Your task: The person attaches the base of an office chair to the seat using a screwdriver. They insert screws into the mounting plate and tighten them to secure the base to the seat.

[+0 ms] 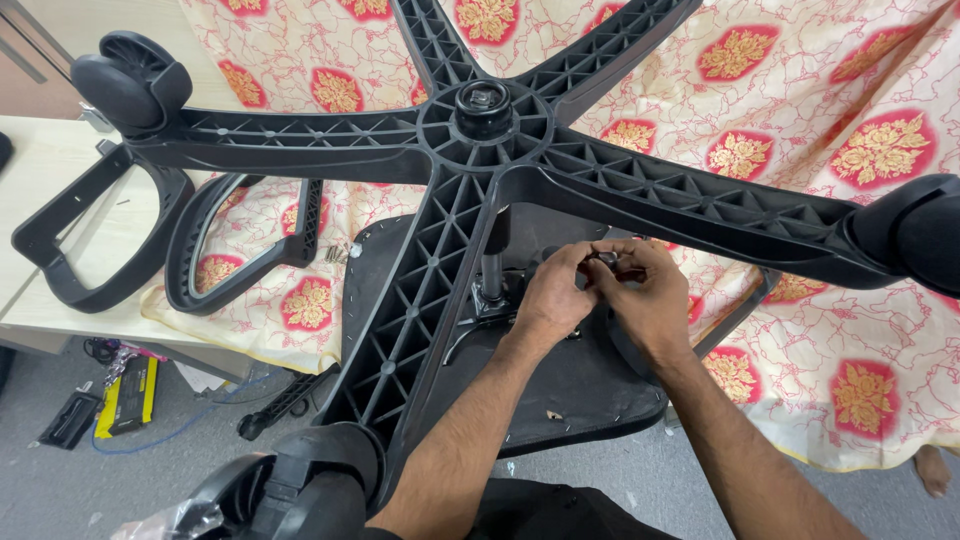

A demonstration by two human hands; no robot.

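Small dark metal fitting (606, 258) sits pinched between your fingertips, under the black ribbed plastic five-arm chair base (470, 180), above the black upturned seat (570, 380). Your left hand (553, 295) and right hand (645, 295) both close on it. Two black armrests (150, 240) lie left on the floral cloth (850, 150).

Two forearms are shown bare from the elbows down to the left hand (553, 297) and the right hand (645, 296), with no sleeves, gloves, watch or bracelet to be seen on either wrist. No rings can be made out on the fingers (575, 262), which are partly overlapped. A dark, black garment (545, 512) is seen at the lower edge of the view, between the two arms.
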